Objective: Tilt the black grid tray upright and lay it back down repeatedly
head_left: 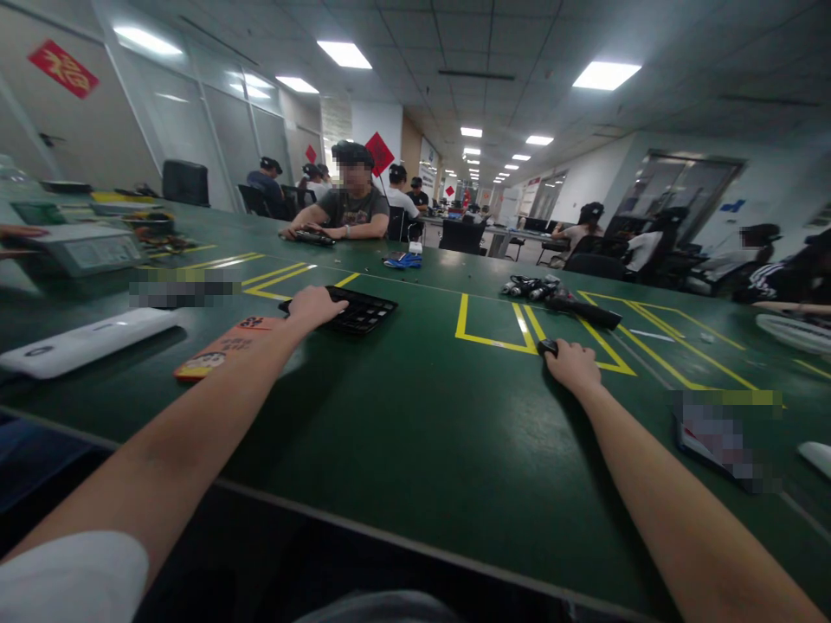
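My left hand [315, 305] is at the left end of a flat black tray with small compartments [367, 313]. Its thumb lies across the tray's top, and the other fingers are mostly hidden behind the hand; it appears to grip the edge. Well to the right, my right hand [576, 365] has its fingers curled around a small dark rounded object [547, 346], whose kind I cannot make out. That hand rests low over the green tabletop, by a yellow tape outline [497, 343]. An orange cartoon-printed case [224, 346] lies beneath my left forearm.
A long white device [91, 342] lies at left, near a grey box [87, 249]. Bundled black cables [532, 287] sit beyond my right hand, and a blue item [402, 260] farther back. Across the table sits a person [354, 208] handling a dark object.
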A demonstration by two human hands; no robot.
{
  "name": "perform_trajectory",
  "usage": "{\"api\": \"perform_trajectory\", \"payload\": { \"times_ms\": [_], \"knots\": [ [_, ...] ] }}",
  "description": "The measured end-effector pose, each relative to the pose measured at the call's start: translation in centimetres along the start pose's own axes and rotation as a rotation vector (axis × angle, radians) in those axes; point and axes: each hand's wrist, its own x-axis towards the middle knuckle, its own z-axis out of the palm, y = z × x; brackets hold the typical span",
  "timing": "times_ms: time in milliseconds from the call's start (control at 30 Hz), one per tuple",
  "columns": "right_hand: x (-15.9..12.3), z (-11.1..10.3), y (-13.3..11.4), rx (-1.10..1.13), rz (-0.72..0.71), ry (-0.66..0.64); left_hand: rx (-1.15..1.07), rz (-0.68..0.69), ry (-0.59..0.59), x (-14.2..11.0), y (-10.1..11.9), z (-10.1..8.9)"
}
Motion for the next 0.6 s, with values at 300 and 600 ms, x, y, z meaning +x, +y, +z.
{"api": "perform_trajectory", "payload": {
  "times_ms": [300,600],
  "knots": [
    [0.6,0.8,-0.6,0.073,-0.081,0.034,0.589,0.152,-0.132,-0.4,0.2,1.2],
    [-4.2,1.9,-10.6,1.033,-0.543,-0.103,-0.032,0.544,-0.191,-9.0,5.2,6.6]
  ]
}}
